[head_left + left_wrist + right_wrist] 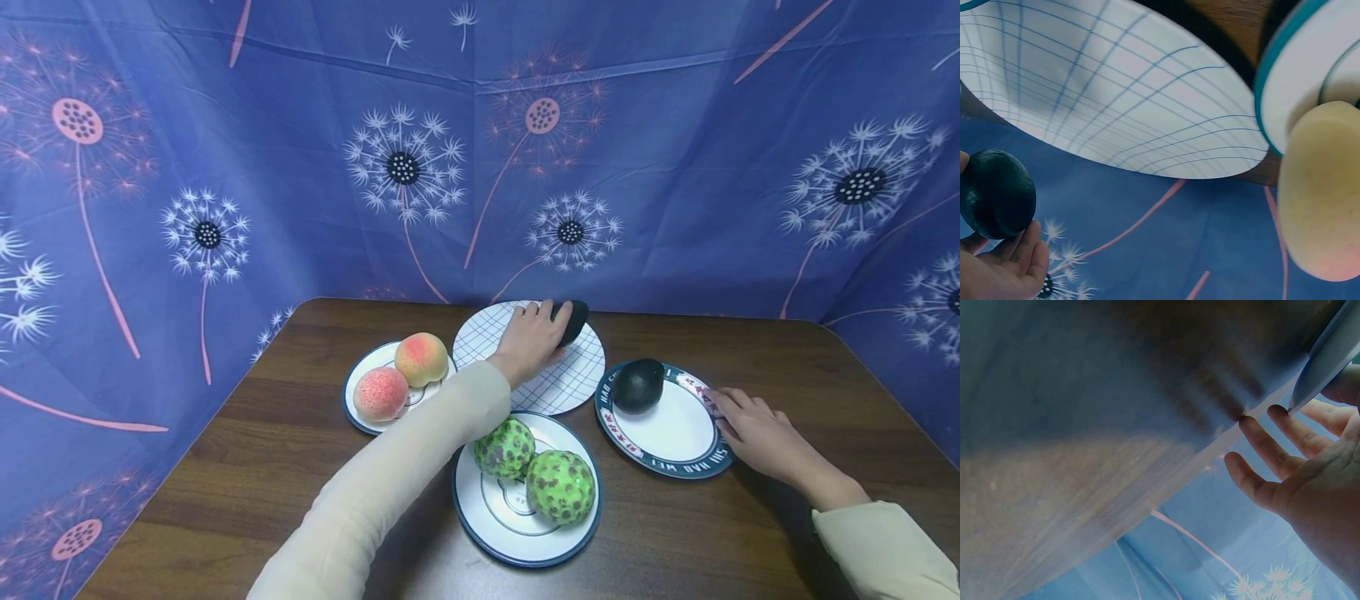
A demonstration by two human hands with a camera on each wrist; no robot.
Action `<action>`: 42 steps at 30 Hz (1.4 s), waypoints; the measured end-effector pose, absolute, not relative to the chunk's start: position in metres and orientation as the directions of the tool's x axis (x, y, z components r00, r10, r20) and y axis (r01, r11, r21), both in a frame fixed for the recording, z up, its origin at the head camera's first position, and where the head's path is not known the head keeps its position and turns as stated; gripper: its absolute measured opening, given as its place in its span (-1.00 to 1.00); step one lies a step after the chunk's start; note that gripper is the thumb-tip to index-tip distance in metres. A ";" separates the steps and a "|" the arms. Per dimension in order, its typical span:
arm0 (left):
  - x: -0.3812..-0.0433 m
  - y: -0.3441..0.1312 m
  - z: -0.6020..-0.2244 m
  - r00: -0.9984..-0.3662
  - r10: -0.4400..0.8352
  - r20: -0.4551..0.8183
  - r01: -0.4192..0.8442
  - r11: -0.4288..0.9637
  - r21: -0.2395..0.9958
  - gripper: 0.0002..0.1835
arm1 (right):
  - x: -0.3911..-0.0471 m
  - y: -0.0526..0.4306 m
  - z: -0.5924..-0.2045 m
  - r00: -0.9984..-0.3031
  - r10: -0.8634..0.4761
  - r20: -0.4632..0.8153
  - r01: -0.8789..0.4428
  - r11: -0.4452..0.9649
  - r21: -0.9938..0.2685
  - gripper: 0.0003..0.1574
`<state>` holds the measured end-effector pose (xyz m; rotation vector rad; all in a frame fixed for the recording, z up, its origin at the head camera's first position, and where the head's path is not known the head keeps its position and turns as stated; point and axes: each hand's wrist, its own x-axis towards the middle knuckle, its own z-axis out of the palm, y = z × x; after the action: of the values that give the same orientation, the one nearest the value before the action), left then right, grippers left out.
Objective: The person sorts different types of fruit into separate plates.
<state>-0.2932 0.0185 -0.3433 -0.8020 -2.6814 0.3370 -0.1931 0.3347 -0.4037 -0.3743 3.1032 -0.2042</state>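
My left hand (pixel 531 333) grips a dark avocado (pixel 573 322) over the far right part of a white plate with a blue grid (pixel 480 333). In the left wrist view, its fingers curl round the smooth avocado (pixel 999 194). A second dark avocado (pixel 637 386) lies on the green-rimmed plate with lettering (pixel 667 468). My right hand (pixel 765 433) rests at the right rim of that plate, thumb and forefinger touching it. In the right wrist view, the fingers (pixel 1266 447) are spread and loosely extended beside the plate's edge.
On the left, a blue-rimmed plate (pixel 351 408) bears two peaches (pixel 381 393). In front, another blue-rimmed plate (pixel 517 550) holds two green, dark-spotted balls (pixel 560 487), partly below my left forearm. A blue dandelion-print cloth (pixel 660 167) hangs behind the wooden table (pixel 247 467).
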 end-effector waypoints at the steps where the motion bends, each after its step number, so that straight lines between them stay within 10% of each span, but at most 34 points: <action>1: -0.292 0.020 -0.343 -0.788 0.568 0.239 0.494 0.814 -0.306 -0.23 | -0.193 0.335 -0.404 -0.971 -0.237 0.006 -0.236 0.963 -0.131 -0.33; 42: -0.246 0.089 -0.324 -0.600 0.760 0.247 0.672 0.647 -0.360 -0.26 | -0.196 0.334 -0.405 -0.972 -0.234 -0.001 -0.231 0.964 -0.135 -0.28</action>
<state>-0.2463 0.0887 -0.3238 -1.1330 -2.4902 0.3248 -0.1961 0.3338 -0.4050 -0.3664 3.0958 -0.2092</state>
